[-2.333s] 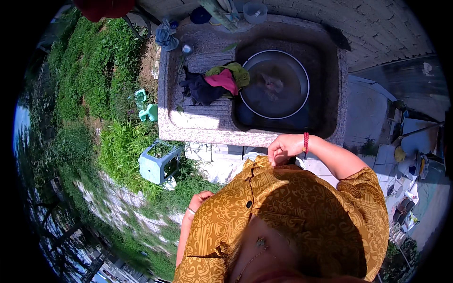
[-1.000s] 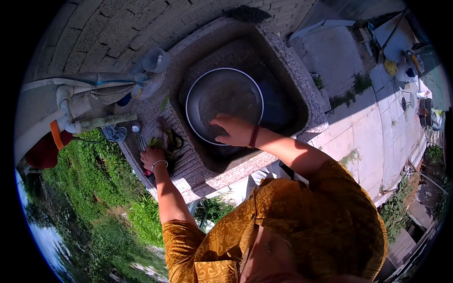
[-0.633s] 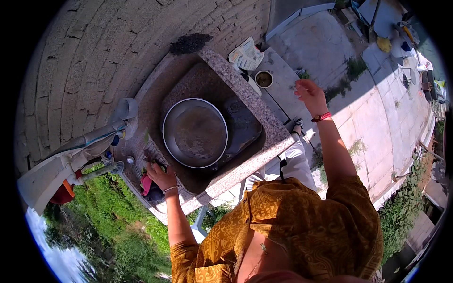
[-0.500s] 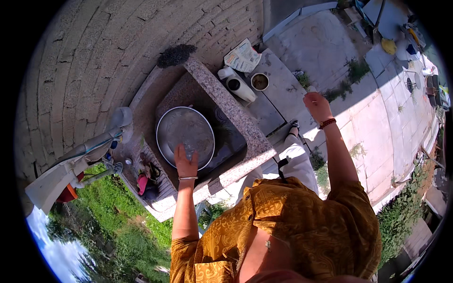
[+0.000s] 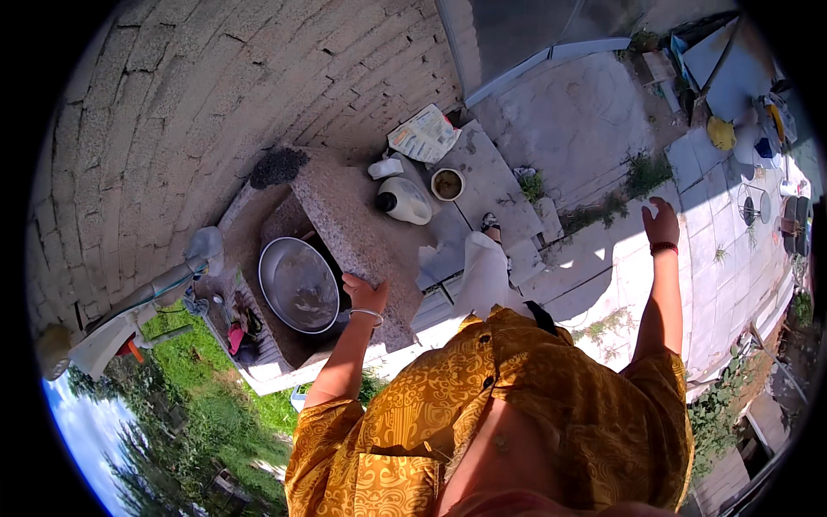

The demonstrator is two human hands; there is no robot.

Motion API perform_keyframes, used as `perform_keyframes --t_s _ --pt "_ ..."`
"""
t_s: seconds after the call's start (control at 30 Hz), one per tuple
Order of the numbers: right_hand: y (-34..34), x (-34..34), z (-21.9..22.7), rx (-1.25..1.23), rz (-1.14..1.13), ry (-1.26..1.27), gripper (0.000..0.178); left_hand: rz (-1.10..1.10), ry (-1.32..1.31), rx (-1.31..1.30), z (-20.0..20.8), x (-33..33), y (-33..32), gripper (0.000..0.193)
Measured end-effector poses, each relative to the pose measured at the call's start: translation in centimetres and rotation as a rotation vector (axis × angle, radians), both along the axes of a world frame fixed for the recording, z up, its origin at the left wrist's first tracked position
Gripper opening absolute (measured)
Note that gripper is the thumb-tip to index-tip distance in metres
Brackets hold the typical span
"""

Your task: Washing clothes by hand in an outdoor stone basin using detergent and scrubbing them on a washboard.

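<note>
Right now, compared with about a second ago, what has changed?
The left hand has left the pile of dark and pink cloth and moved right, to the rim of the speckled stone sink. The right hand has moved from over the round, pale-rimmed metal basin out to the right, over the paving. The view swung right. The basin stays in the sink, the cloth beside it.

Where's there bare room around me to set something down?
The concrete between the grey panel and the weeds looks bare, as does the sunlit paving between your right hand and the round stand. It's crowded beside the sink, with bottle, bag and pot, and on its ridged board, holding clothes.
</note>
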State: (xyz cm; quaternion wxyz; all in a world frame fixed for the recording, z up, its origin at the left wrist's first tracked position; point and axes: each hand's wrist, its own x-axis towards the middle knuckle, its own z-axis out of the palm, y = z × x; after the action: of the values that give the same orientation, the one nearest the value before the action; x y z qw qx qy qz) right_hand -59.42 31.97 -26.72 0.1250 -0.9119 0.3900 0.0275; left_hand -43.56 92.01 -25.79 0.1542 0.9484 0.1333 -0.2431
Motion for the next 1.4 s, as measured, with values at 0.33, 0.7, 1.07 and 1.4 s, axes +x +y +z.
perform_keyframes --t_s 0.33,0.7,1.07,1.4 --pt "-7.9 13.2 4.6 0.423 0.233 0.023 0.046 0.181 0.392 0.248 4.1 2.5 -2.1 0.106" --pt "-22.2 36.9 14.3 0.283 0.444 -0.665 0.027 -0.894 -0.262 -0.363 14.4 25.4 -39.5 0.028" --pt "-34.0 60.7 16.6 0.362 1.007 -0.623 0.035 -0.799 -0.775 -0.461 20.3 46.4 -70.6 0.035" --pt "-46.8 72.1 17.5 0.032 0.541 -0.883 0.031 -0.008 -1.096 -0.416 22.2 55.3 -63.5 0.021"
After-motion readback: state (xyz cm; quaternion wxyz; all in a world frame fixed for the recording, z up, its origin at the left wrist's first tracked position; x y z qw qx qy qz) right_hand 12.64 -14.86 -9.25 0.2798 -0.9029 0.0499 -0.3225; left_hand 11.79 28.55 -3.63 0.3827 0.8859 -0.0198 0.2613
